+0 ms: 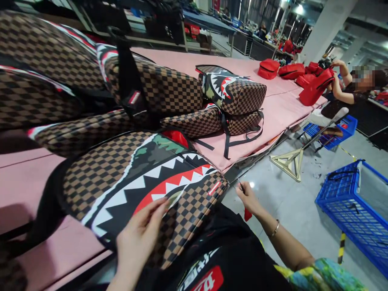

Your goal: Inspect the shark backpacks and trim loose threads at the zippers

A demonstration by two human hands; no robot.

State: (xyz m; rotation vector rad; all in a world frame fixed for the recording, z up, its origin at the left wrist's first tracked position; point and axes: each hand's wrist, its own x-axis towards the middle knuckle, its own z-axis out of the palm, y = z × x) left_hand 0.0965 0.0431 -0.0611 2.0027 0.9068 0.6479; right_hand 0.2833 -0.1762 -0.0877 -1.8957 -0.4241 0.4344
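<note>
A brown checkered backpack [121, 173] with a shark-mouth print lies before me on the pink table [273, 113]. My left hand [138, 238] rests on its front panel, fingers stretched flat over the white teeth. My right hand [249, 199] hovers off the table's edge over the floor, pinched on a small tool with a thin dark tip and a red handle [247, 214]. A bracelet sits on that wrist.
Several more checkered backpacks [169, 89] are piled on the table to the left and behind. Red bags [268, 68] lie at the far end, where another person [348, 87] handles one. Blue crates [354, 210] stand on the grey floor at right.
</note>
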